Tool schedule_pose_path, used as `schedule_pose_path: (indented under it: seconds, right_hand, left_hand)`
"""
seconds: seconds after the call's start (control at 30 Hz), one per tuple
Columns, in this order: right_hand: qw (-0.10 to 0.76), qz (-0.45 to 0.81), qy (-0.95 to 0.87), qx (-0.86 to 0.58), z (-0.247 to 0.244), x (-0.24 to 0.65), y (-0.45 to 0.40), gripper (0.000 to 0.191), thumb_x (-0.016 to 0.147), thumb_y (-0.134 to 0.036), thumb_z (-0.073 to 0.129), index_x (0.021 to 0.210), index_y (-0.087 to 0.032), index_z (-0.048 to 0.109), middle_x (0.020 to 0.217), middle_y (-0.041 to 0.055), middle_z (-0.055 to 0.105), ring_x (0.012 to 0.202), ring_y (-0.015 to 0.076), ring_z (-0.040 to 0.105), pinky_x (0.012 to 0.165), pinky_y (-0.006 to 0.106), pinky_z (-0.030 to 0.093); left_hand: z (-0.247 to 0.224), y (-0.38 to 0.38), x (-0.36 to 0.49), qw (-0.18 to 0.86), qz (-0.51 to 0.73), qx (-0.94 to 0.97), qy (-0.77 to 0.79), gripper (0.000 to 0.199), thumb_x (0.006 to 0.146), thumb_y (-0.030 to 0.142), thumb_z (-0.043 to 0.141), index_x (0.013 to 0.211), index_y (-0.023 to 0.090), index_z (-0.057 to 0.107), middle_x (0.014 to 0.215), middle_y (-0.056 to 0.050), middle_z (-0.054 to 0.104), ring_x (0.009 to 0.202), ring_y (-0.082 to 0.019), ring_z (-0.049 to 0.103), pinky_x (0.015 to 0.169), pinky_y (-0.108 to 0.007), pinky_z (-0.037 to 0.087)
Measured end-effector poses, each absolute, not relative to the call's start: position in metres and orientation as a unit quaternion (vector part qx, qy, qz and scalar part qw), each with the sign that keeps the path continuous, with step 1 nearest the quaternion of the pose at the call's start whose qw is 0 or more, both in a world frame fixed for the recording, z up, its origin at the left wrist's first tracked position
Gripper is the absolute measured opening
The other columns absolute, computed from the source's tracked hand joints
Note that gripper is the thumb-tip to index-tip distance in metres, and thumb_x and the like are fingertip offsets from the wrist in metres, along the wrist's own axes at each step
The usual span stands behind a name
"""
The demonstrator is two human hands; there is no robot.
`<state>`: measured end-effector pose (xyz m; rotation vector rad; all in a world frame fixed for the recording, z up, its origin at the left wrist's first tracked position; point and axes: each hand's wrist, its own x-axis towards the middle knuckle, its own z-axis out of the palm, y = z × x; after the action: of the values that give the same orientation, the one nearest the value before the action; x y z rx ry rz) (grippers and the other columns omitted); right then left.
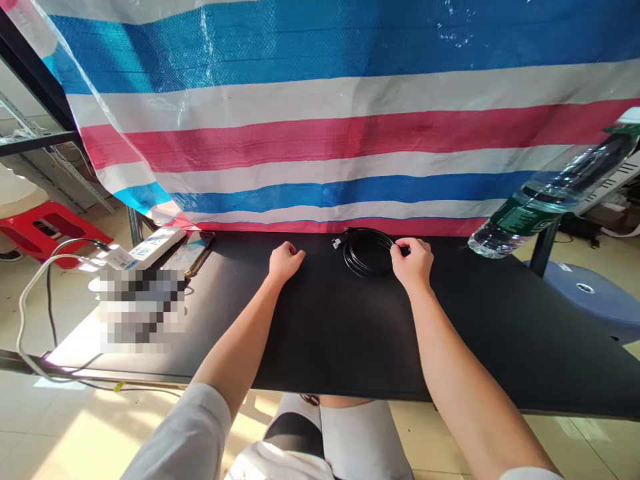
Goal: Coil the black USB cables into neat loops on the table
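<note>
Cable (352,259), coiled by far edge of tabletop (345,333): likely light, springy; best pinched across its strands. Right grip (415,261): apparently pinching cable. Left grip (287,262): loosely curled, nothing visible inside.

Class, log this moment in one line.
left hand: curled over flat black tabletop, nothing visibly held; right hand: pinching right edge of coiled black cable; far right: clear plastic green-labelled bottle

The black table (345,340) leaves room front and centre; the coiled cable (354,261), bottle (525,212) and striped sheet (320,137) obstruct behind.
</note>
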<state>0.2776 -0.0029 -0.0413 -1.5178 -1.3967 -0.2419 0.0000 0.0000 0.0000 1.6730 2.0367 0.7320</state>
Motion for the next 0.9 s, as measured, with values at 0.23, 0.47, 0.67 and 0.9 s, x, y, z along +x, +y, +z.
schedule_pose_path:
  seconds: [0.23,0.47,0.67,0.9]
  right_hand:
    - [0.503,-0.062,-0.525,-0.684,-0.049,0.294,-0.002,0.011,0.065,-0.027,0.057,0.073,-0.021,0.063,0.072,0.0067,0.066,0.074,0.0258,0.06,0.078,0.044,0.047]
    - [0.489,-0.055,-0.539,-0.684,-0.054,0.293,-0.001,0.011,0.065,-0.03,0.059,0.059,-0.024,0.065,0.064,0.0082,0.066,0.073,0.0304,0.063,0.073,0.046,0.048]
    - [0.5,-0.06,-0.557,-0.661,-0.048,0.292,-0.004,0.012,0.065,-0.027,0.057,0.054,-0.024,0.06,0.063,0.0084,0.065,0.075,0.0294,0.062,0.074,0.047,0.048]
    - [0.581,0.066,-0.549,-0.597,-0.025,0.268,-0.015,0.021,0.074,-0.04,0.055,0.078,-0.021,0.063,0.07,0.004,0.062,0.06,0.0185,0.054,0.059,0.035,0.048]
  left_hand:
    - [-0.004,-0.013,0.002,0.174,0.258,0.643,0.7,0.009,0.074,0.015,0.055,0.078,0.024,0.054,0.071,0.0,0.062,0.08,-0.02,0.063,0.07,-0.028,0.044]
    - [-0.006,-0.019,0.002,0.196,0.28,0.653,0.676,0.012,0.071,0.016,0.058,0.076,0.025,0.054,0.065,0.0,0.06,0.075,-0.023,0.063,0.063,-0.03,0.041]
    - [-0.007,-0.017,0.002,0.198,0.249,0.668,0.673,0.009,0.074,0.018,0.057,0.079,0.025,0.057,0.071,-0.001,0.062,0.08,-0.023,0.063,0.068,-0.031,0.045]
    - [-0.009,-0.024,0.009,0.133,0.337,0.702,0.613,0.032,0.076,0.03,0.063,0.106,0.019,0.06,0.112,-0.012,0.063,0.114,-0.029,0.053,0.099,-0.043,0.043]
